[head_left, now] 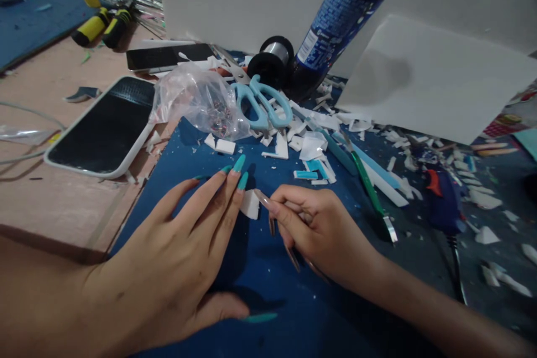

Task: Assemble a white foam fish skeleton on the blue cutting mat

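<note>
My left hand [176, 240] lies palm down on the blue mat [239, 268], its fingers stretched out and the thumb spread to the right. Long teal nails tip its fingers, and one fingertip meets the left edge of a small flat white piece [250, 206]. From the right, my right hand [314, 218] reaches in with its fingers curled. Its thumb and index finger are closed at the upper right corner of the white piece; the contact is partly hidden by a long pale nail. Just beyond are light blue-handled scissors [266, 109] and white and blue scraps [308, 174].
A phone [104, 128] and a clear bag [197, 100] lie at left. Behind stand a spool [274, 59] and a leaning dark blue bottle [335, 17]. A green-handled tool [369, 179], a dark corded device [444, 201] and white scraps occupy the right.
</note>
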